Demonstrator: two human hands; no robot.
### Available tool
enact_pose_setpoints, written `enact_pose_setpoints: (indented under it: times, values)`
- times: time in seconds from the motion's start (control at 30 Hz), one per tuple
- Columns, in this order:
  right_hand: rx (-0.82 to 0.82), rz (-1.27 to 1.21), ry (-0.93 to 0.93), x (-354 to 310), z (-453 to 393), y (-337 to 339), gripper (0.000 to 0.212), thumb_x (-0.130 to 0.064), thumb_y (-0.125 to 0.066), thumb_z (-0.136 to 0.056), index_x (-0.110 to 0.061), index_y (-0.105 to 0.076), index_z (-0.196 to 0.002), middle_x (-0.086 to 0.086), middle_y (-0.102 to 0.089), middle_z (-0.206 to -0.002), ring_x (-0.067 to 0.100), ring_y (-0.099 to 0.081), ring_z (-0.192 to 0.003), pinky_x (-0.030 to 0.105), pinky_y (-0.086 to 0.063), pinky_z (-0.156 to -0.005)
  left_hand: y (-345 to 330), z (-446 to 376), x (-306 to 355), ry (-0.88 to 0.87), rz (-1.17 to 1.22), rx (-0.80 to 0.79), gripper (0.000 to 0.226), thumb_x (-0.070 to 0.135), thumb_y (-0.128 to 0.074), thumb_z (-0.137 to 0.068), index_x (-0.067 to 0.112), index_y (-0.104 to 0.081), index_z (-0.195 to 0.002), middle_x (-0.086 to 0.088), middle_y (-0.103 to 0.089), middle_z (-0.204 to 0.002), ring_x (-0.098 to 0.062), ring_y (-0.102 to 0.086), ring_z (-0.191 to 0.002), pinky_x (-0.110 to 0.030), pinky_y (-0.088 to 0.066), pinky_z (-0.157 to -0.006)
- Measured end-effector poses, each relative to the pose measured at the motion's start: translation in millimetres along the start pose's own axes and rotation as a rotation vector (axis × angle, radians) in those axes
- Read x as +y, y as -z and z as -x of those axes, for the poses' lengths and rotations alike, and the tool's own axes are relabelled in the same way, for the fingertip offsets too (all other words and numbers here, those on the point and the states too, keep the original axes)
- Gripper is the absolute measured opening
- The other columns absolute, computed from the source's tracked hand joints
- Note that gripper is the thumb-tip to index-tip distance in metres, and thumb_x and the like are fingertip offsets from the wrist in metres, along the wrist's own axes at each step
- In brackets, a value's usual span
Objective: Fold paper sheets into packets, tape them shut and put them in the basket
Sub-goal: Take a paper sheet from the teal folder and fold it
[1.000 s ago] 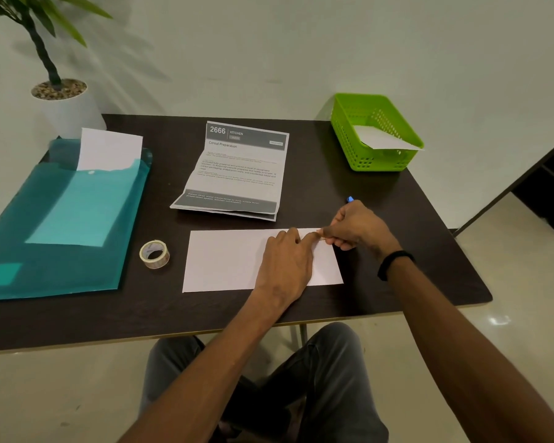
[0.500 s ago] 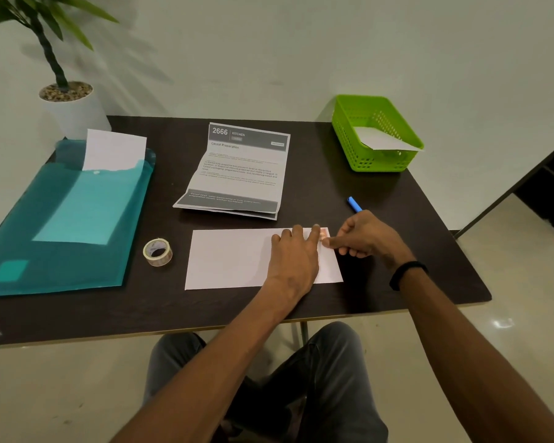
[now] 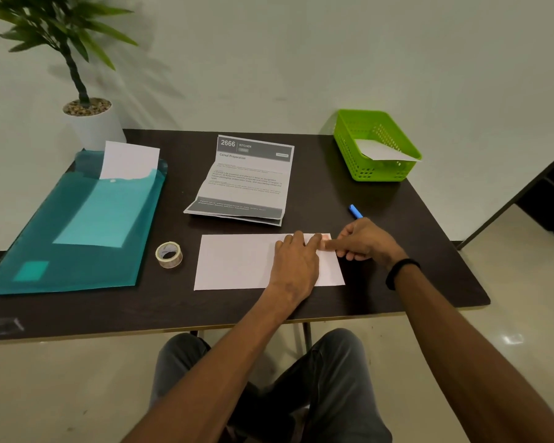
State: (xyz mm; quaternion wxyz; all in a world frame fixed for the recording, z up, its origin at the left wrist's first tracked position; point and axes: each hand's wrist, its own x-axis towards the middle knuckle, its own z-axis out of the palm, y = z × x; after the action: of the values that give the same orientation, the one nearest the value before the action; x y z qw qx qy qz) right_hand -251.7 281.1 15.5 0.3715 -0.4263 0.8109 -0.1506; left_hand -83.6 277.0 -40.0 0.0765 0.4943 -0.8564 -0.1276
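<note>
White folded paper packet [image 3: 237, 262] lies flat near the front edge of the dark table [image 3: 397, 251]. On it the left hand [image 3: 296, 266] rests with fingers straight, pressing it down. Beside it the right hand [image 3: 363, 243] extends its index finger onto the packet's far right corner, the other fingers curled. Just left sits a tape roll [image 3: 169, 254]; a green plastic basket [image 3: 359, 139] holding a packet stands at the far right corner.

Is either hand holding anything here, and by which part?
Neither grips; left hand presses flat on the folded paper, right hand presses a fingertip near its far right corner.
</note>
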Motion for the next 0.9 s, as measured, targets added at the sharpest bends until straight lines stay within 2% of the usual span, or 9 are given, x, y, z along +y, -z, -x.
enact_pose_setpoints:
  times: [0.23,0.33,0.4,0.43,0.5,0.57,0.63,0.73,0.9]
  values:
    - [0.188,0.049,-0.002,-4,-3,-11,0.045,-0.057,-0.066,-0.094,-0.013,-0.074,-0.083,-0.004,-0.075,-0.062,0.008,-0.067,-0.058,0.025,-0.051,-0.059,1,4,-2,-0.008,0.044,0.005,0.06,0.033,-0.052,-0.106,0.023,-0.028,-0.161,-0.012,-0.034,-0.162,-0.028,-0.034,-0.149,-0.043,-0.026,-0.123]
    - [0.181,0.036,-0.016,-3,-2,-10,0.047,-0.054,-0.059,-0.099,-0.013,-0.075,-0.084,-0.004,-0.076,-0.064,0.008,-0.068,-0.06,0.025,-0.053,-0.06,13,13,-10,-0.071,0.178,0.027,0.051,0.03,-0.051,-0.106,0.021,-0.041,-0.155,-0.011,-0.046,-0.151,-0.026,-0.045,-0.139,-0.038,-0.035,-0.117]
    - [0.204,0.0,-0.011,1,-3,-10,0.051,-0.053,-0.05,-0.103,-0.013,-0.076,-0.083,-0.005,-0.076,-0.065,0.01,-0.07,-0.064,0.029,-0.057,-0.068,33,27,-27,-0.098,0.351,0.036,0.044,0.033,-0.056,-0.104,0.024,-0.053,-0.148,-0.006,-0.052,-0.139,-0.022,-0.051,-0.129,-0.033,-0.041,-0.111]
    - [0.221,-0.043,-0.006,4,-3,-11,0.054,-0.053,-0.047,-0.103,-0.013,-0.076,-0.083,-0.004,-0.076,-0.066,0.011,-0.071,-0.066,0.03,-0.058,-0.071,44,35,-40,-0.102,0.382,0.027,0.047,0.039,-0.061,-0.101,0.026,-0.055,-0.146,-0.002,-0.051,-0.139,-0.019,-0.049,-0.129,-0.032,-0.041,-0.112]
    - [0.251,-0.133,0.006,9,-2,-12,0.055,-0.052,-0.045,-0.104,-0.012,-0.076,-0.082,-0.002,-0.077,-0.067,0.014,-0.072,-0.068,0.032,-0.059,-0.073,63,47,-72,-0.088,0.296,-0.041,0.07,0.056,-0.072,-0.088,0.031,-0.05,-0.15,0.003,-0.043,-0.15,-0.017,-0.038,-0.139,-0.035,-0.034,-0.119]
    - [0.264,-0.175,0.015,11,-2,-12,0.055,-0.052,-0.047,-0.104,-0.011,-0.076,-0.082,0.0,-0.077,-0.067,0.015,-0.073,-0.069,0.034,-0.059,-0.076,78,56,-104,-0.003,0.18,-0.176,0.1,0.07,-0.078,-0.072,0.036,-0.036,-0.156,0.003,-0.026,-0.163,-0.021,-0.021,-0.151,-0.045,-0.025,-0.124]
    - [0.268,-0.183,0.026,12,-2,-12,0.055,-0.052,-0.048,-0.104,-0.01,-0.076,-0.082,0.0,-0.077,-0.067,0.015,-0.072,-0.069,0.035,-0.059,-0.077,84,59,-125,0.074,0.115,-0.257,0.117,0.075,-0.08,-0.065,0.037,-0.024,-0.16,0.002,-0.018,-0.168,-0.025,-0.015,-0.154,-0.052,-0.021,-0.124]
    - [0.272,-0.191,0.039,12,1,-13,0.053,-0.052,-0.049,-0.104,-0.01,-0.076,-0.083,0.0,-0.077,-0.067,0.014,-0.073,-0.07,0.035,-0.06,-0.078,86,55,-132,0.093,0.044,-0.259,0.122,0.075,-0.08,-0.064,0.036,-0.019,-0.162,-0.001,-0.024,-0.164,-0.027,-0.023,-0.149,-0.053,-0.027,-0.122]
    - [0.3,-0.181,0.059,16,3,-16,0.051,-0.053,-0.05,-0.102,-0.015,-0.076,-0.082,-0.004,-0.077,-0.067,0.014,-0.075,-0.073,0.038,-0.062,-0.085,87,42,-127,0.114,-0.008,-0.274,0.12,0.074,-0.084,-0.06,0.036,-0.027,-0.159,-0.005,-0.029,-0.155,-0.028,-0.028,-0.142,-0.051,-0.033,-0.117]
